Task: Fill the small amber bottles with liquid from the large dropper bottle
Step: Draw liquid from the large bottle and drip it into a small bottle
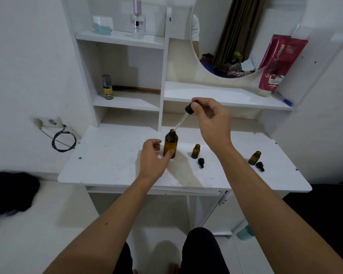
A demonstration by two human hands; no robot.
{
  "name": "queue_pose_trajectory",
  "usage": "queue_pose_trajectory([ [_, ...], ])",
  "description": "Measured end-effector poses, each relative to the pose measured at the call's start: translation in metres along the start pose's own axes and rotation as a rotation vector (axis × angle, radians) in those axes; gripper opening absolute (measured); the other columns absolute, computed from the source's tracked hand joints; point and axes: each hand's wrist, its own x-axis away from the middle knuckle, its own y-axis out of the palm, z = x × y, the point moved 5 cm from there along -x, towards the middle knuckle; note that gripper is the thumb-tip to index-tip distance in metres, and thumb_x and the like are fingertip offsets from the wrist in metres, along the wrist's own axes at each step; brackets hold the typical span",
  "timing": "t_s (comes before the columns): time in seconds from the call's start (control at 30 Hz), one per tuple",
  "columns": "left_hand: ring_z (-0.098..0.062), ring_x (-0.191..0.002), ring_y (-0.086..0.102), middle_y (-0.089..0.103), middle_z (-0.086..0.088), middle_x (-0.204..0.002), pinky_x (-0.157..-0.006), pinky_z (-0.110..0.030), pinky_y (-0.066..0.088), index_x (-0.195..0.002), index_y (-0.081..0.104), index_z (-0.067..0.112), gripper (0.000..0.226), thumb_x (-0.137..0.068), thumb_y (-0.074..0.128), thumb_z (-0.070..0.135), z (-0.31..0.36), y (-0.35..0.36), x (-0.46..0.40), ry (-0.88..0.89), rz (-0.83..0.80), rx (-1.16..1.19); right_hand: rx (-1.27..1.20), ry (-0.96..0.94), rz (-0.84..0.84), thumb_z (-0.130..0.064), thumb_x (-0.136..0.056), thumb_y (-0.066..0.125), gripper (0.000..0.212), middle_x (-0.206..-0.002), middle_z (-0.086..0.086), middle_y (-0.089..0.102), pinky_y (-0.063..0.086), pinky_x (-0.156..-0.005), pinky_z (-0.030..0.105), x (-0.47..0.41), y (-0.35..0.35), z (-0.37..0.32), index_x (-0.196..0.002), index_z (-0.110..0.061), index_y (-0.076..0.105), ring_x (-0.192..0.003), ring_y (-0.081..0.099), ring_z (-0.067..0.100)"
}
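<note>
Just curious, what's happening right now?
Right hand pinches dropper, tip at large bottle mouth. Left hand steadies it. Small bottles open, nothing in the way.

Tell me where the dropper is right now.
In the head view, the right hand pinches the dropper above the table, its glass tip at the mouth of the large amber bottle.
</note>
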Motion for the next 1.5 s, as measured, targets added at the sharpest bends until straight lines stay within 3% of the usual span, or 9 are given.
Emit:
queue_pose_trajectory([
  [0.1,-0.016,-0.120,0.058,0.058,0.004,-0.138,-0.105,-0.036,0.052,-0.140,0.049,0.021,0.067,-0.085,0.082,0.039,0.001,0.009,-0.007,0.001,-0.087,-0.009,0.007,0.001,-0.016,-0.015,-0.098,0.071,0.017,-0.104,-0.005,0.078,0.056,-0.095,0.020,-0.005,0.009,0.000,-0.114,-0.013,0.078,-0.101,0.073,0.007],
  [0.2,-0.018,-0.118,0.060,0.064,0.003,-0.132,-0.108,-0.041,0.051,-0.137,0.054,0.020,0.058,-0.088,0.080,0.037,0.001,0.011,-0.010,0.016,-0.117,-0.010,0.051,-0.010,-0.060,-0.014,-0.098,0.072,0.014,-0.101,-0.008,0.077,0.056,-0.093,0.017,-0.005,0.016,0.005,-0.110,-0.017,0.077,-0.097,0.072,0.002],
  [0.47,-0.015,-0.112,0.061,0.066,0.004,-0.127,-0.102,-0.029,0.050,-0.136,0.057,0.019,0.055,-0.089,0.080,0.034,-0.002,0.011,-0.011,0.010,-0.131,-0.001,0.210,0.047,-0.224,-0.018,-0.096,0.074,0.015,-0.098,-0.005,0.078,0.057,-0.091,0.018,0.003,0.044,0.033,-0.110,-0.014,0.079,-0.095,0.073,0.007],
  [0.6,-0.008,-0.105,0.059,0.063,0.012,-0.118,-0.086,-0.010,0.041,-0.135,0.057,0.020,0.052,-0.090,0.079,0.034,-0.004,0.011,-0.011,0.032,-0.126,-0.012,0.222,0.125,-0.212,-0.016,-0.094,0.077,0.005,-0.089,-0.012,0.075,0.054,-0.080,0.009,0.007,0.047,0.044,-0.097,-0.020,0.079,-0.087,0.071,0.003],
  [0.77,-0.009,-0.108,0.058,0.065,0.008,-0.126,-0.095,-0.018,0.044,-0.137,0.056,0.021,0.054,-0.090,0.078,0.035,-0.005,0.013,-0.011,0.034,-0.124,-0.019,0.260,0.129,-0.170,-0.015,-0.093,0.078,0.010,-0.084,-0.012,0.075,0.055,-0.080,0.013,0.007,0.047,0.047,-0.087,-0.023,0.077,-0.087,0.072,0.010],
  [0.93,-0.010,-0.107,0.061,0.067,0.005,-0.127,-0.095,-0.021,0.048,-0.135,0.057,0.020,0.053,-0.090,0.078,0.035,-0.006,0.013,-0.012,0.041,-0.124,-0.034,0.300,0.100,-0.177,-0.015,-0.094,0.077,0.003,-0.090,-0.004,0.077,0.053,-0.079,0.011,0.008,0.049,0.046,-0.093,-0.015,0.080,-0.087,0.071,0.011],
  [1.1,-0.017,-0.113,0.063,0.065,0.005,-0.128,-0.101,-0.037,0.054,-0.136,0.053,0.023,0.054,-0.091,0.074,0.045,-0.003,0.015,-0.012,0.052,-0.104,-0.155,0.293,0.100,-0.252,-0.017,-0.096,0.074,0.010,-0.092,-0.008,0.075,0.051,-0.078,0.003,0.009,0.049,0.043,-0.104,-0.014,0.079,-0.085,0.068,-0.002],
  [1.27,-0.019,-0.125,0.057,0.054,0.001,-0.143,-0.106,-0.041,0.052,-0.145,0.043,0.021,0.069,-0.089,0.076,0.046,0.000,0.011,-0.007,0.020,-0.063,-0.175,0.193,0.069,-0.183,-0.018,-0.097,0.073,0.012,-0.097,-0.011,0.077,0.055,-0.089,0.012,0.002,0.035,0.025,-0.109,-0.019,0.077,-0.095,0.072,0.003],
  [1.5,-0.018,-0.114,0.058,0.054,-0.001,-0.133,-0.094,-0.030,0.055,-0.137,0.046,0.017,0.070,-0.083,0.084,0.041,0.001,0.003,0.006,0.051,0.046,-0.146,0.095,0.018,-0.035,-0.017,-0.098,0.072,0.018,-0.104,-0.004,0.079,0.055,-0.093,0.017,0.004,-0.001,0.010,-0.114,-0.013,0.077,-0.100,0.073,0.009],
])
